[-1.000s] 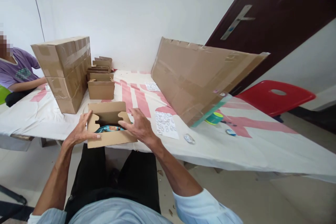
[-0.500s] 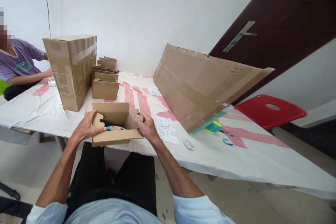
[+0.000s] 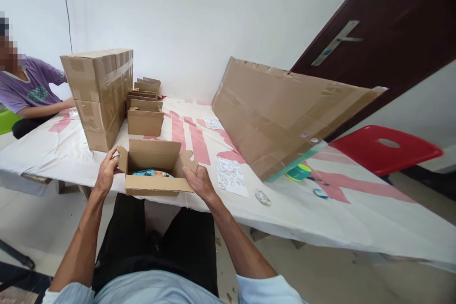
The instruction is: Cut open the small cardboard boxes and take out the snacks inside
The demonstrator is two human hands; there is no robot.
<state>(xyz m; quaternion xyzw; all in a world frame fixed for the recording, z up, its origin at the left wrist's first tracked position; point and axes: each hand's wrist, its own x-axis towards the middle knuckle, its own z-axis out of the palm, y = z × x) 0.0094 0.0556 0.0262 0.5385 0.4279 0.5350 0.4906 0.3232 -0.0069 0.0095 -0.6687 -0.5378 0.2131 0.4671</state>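
Observation:
An open cardboard box (image 3: 153, 186) sits at the near edge of the table, flaps up. Inside lies a blue package (image 3: 151, 173) with orange print, partly hidden by the front flap. At the box's left side, my left hand (image 3: 107, 171) pinches the left side flap (image 3: 122, 159) between thumb and fingers. My right hand (image 3: 199, 183) grips the right side flap (image 3: 187, 161), thumb on the inner face and fingers hidden behind it.
Taped cartons (image 3: 98, 99) are stacked at the left, with open boxes (image 3: 145, 121) behind mine. A large cardboard panel (image 3: 278, 118) leans on the right. Printed sheets (image 3: 231, 176), a tape roll (image 3: 262, 198) and a red chair (image 3: 384, 149) are nearby. Another person (image 3: 39, 90) sits left.
My left hand has moved left from over the box's opening, and the left side flap now leans outward. More of the blue package shows. My right hand stays at the right flap.

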